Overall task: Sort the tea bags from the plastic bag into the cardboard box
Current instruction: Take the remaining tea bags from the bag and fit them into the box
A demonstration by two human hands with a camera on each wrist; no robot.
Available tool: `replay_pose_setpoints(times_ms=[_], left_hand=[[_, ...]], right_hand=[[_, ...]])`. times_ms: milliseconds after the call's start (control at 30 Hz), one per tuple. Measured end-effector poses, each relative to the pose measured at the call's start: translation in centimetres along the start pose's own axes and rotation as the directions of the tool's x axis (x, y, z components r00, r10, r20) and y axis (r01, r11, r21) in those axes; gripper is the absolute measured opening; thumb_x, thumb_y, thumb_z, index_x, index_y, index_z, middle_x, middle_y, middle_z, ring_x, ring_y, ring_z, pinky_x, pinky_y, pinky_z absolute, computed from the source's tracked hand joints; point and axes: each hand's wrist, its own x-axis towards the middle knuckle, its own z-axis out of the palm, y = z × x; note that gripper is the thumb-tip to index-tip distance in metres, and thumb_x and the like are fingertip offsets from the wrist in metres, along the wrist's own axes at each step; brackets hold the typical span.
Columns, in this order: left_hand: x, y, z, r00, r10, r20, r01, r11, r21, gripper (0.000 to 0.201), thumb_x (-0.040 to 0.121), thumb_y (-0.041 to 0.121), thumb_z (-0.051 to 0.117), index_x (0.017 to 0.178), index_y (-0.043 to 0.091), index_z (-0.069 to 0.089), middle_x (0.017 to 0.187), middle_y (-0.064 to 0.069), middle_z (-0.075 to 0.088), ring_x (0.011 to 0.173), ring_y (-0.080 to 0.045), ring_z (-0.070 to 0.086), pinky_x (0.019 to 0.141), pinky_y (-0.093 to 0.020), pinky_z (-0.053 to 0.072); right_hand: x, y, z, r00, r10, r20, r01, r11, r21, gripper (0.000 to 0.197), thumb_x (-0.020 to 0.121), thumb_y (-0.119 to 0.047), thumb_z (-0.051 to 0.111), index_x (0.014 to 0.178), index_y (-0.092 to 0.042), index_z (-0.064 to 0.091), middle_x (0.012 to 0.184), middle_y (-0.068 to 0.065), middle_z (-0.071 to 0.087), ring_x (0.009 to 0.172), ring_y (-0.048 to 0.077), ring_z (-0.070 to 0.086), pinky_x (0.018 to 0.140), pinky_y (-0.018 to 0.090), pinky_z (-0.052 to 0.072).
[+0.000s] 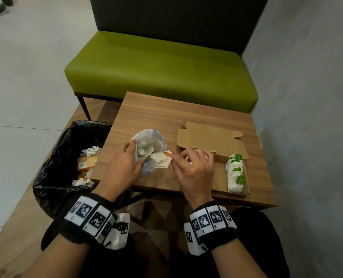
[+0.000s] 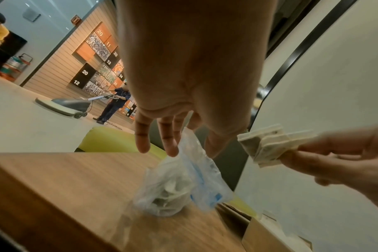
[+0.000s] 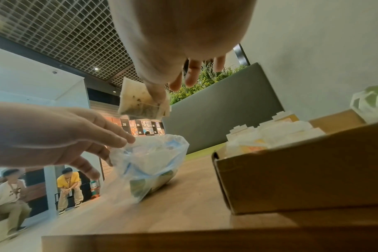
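A clear plastic bag [image 1: 149, 140] [image 2: 179, 187] [image 3: 149, 158] with tea bags inside lies on the wooden table [image 1: 156, 113]. My left hand [image 1: 135, 155] [image 2: 177, 150] pinches the bag's rim between thumb and fingers. Just right of the bag's mouth and above the table, my right hand [image 1: 175, 157] [image 3: 162, 92] pinches a small stack of tea bags [image 1: 160, 160] [image 2: 263, 146] [image 3: 138, 104]. The open cardboard box [image 1: 246, 190] [image 3: 302, 179] sits at the right. It holds a row of green-tagged tea bags [image 1: 234, 175] and others nearer the bag.
The box's lid [image 1: 208, 137] lies flat behind it. A bin with a black liner [image 1: 66, 149], holding wrappers, stands by the table's left edge. A green bench [image 1: 156, 67] runs behind the table and a grey wall closes the right side.
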Motion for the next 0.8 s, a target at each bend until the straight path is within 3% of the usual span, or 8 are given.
replay_pose_setpoints(times_ms=[200,267,333,400,500,633,733,800], left_hand=[[0.4,0.8,0.6,0.993,0.065,-0.102,-0.06,0.997,0.05,0.049,0.097,0.033,0.055,0.144,0.026,0.045,0.154,-0.012,0.031,0.132,-0.03,0.039,0.101,-0.047,0.044],[-0.4,1.6,1.1,0.962,0.127,-0.24,-0.147,0.987,-0.066,0.034,0.098,0.03,0.054,0.13,0.021,0.058,0.137,-0.006,0.05,0.12,-0.019,0.047,0.094,-0.035,0.045],[-1.2,2.6,1.7,0.961,0.079,-0.264,-0.15,0.953,-0.263,0.024,0.1,0.03,0.052,0.117,0.02,0.065,0.108,0.005,0.065,0.094,-0.002,0.057,0.077,-0.019,0.046],[-1.5,3.3,2.3,0.988,-0.041,-0.15,-0.037,0.875,-0.483,0.024,0.1,0.035,0.049,0.111,0.022,0.066,0.089,0.013,0.067,0.077,0.001,0.062,0.066,-0.014,0.044],[-1.4,3.6,3.1,0.987,-0.132,0.089,0.156,0.691,-0.706,0.035,0.101,0.041,0.043,0.106,0.017,0.068,0.072,0.006,0.065,0.064,-0.004,0.061,0.062,-0.028,0.048],[-1.5,3.8,3.4,0.933,-0.032,0.358,0.336,0.435,-0.836,0.029,0.103,0.026,0.047,0.107,0.009,0.071,0.076,-0.003,0.067,0.067,-0.014,0.059,0.056,-0.026,0.047],[-1.4,3.6,3.5,0.937,-0.017,0.349,0.324,0.418,-0.849,0.022,0.099,0.014,0.054,0.117,0.01,0.068,0.087,-0.005,0.073,0.07,-0.015,0.061,0.056,-0.025,0.048],[-1.4,3.7,3.7,0.957,-0.069,0.283,0.283,0.451,-0.846,0.023,0.097,0.014,0.058,0.119,0.012,0.066,0.089,-0.006,0.074,0.073,-0.017,0.063,0.059,-0.028,0.049]], right_hand=[[0.0,1.3,1.0,1.0,0.002,0.022,-0.004,0.997,0.074,0.018,0.095,-0.026,0.06,0.093,-0.019,0.077,0.075,-0.005,0.071,0.066,0.013,0.065,0.094,0.045,0.048],[-0.3,1.7,1.1,1.0,0.006,0.024,-0.009,0.992,0.127,0.019,0.095,-0.025,0.059,0.098,-0.018,0.077,0.083,-0.004,0.075,0.072,0.012,0.068,0.097,0.045,0.047],[-0.6,2.0,1.0,1.0,0.015,0.023,-0.019,0.98,0.196,0.02,0.095,-0.023,0.06,0.104,-0.017,0.077,0.092,-0.003,0.077,0.081,0.01,0.07,0.099,0.045,0.047],[-1.0,2.2,0.8,0.999,0.032,0.007,-0.032,0.962,0.271,0.021,0.094,-0.021,0.061,0.106,-0.016,0.077,0.097,-0.002,0.077,0.087,0.009,0.071,0.098,0.043,0.049],[-1.5,2.3,0.4,0.999,0.051,-0.02,-0.04,0.931,0.362,0.021,0.092,-0.019,0.063,0.107,-0.014,0.077,0.102,-0.001,0.077,0.092,0.009,0.071,0.095,0.038,0.051],[-2.0,2.5,0.3,0.997,0.074,-0.012,-0.061,0.894,0.444,0.02,0.089,-0.014,0.067,0.106,-0.012,0.077,0.105,0.0,0.076,0.096,0.009,0.071,0.094,0.03,0.053],[-2.0,2.4,-0.2,0.984,0.173,0.039,-0.167,0.829,0.533,0.025,0.084,0.001,0.072,0.104,-0.014,0.078,0.104,-0.003,0.076,0.098,0.005,0.071,0.088,0.031,0.058],[-2.0,2.1,-0.8,0.924,0.348,0.156,-0.365,0.687,0.628,0.033,0.085,0.005,0.069,0.104,-0.022,0.077,0.101,-0.005,0.077,0.095,0.006,0.073,0.085,0.031,0.059]])
